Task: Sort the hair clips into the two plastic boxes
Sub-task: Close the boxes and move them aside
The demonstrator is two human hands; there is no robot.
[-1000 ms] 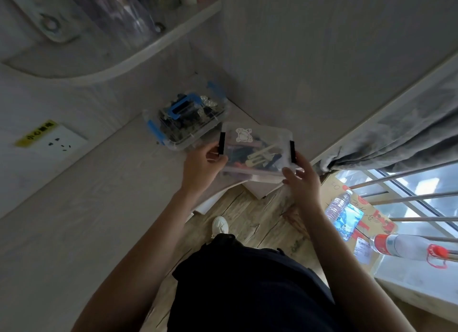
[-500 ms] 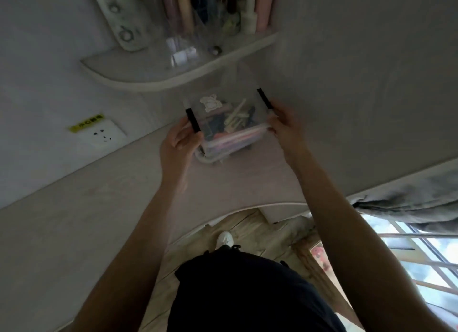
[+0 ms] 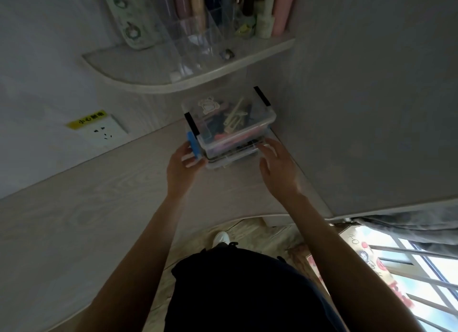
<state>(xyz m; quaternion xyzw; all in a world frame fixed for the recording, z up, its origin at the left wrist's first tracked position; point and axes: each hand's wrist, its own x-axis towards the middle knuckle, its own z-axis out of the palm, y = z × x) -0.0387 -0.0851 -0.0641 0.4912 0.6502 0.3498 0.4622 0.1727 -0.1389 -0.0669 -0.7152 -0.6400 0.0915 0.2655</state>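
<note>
The lower box (image 3: 231, 159) is mostly covered by the top box (image 3: 230, 123), so its contents can't be made out, and its right latch is out of sight. The left hand (image 3: 182, 167) hides its fingertips behind the blue latch (image 3: 194, 146). On the far shelf (image 3: 188, 81), the bottles (image 3: 195, 7) are cut off by the top edge.

You see a clear shiny plastic top box (image 3: 230, 118) with black clasps just past your fingers, a clear plastic bottom box (image 3: 233, 158) with a blue clasp at your left fingers (image 3: 189, 158), a pale matt wood-grain desk (image 3: 99, 208) under your hands, a clear glossy plastic organizer (image 3: 193, 39) far above.
</note>
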